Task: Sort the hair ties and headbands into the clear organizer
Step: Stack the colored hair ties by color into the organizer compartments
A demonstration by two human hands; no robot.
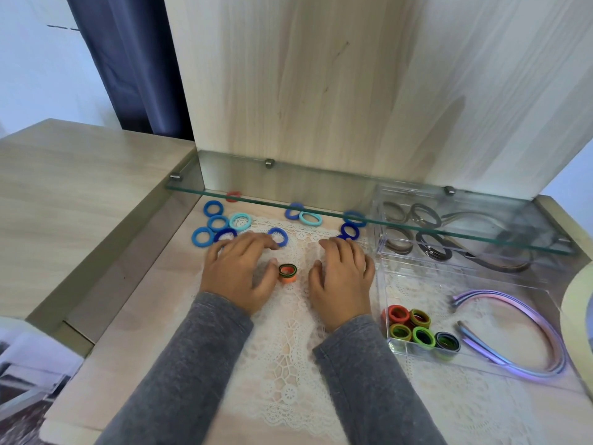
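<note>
Centrally, orange hair tie [287,272] between left grip [239,272] and right grip [342,278], nearer left

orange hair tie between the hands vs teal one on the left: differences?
The orange hair tie has green and dark rings inside; the teal hair tie is plain and wider. Orange sits alone; teal lies beside blue hair ties. Both lie outside the clear organizer.

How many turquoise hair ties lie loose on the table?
2: one turquoise tie in the left group, another at centre back. The left hand or right hand might hide more.
</note>
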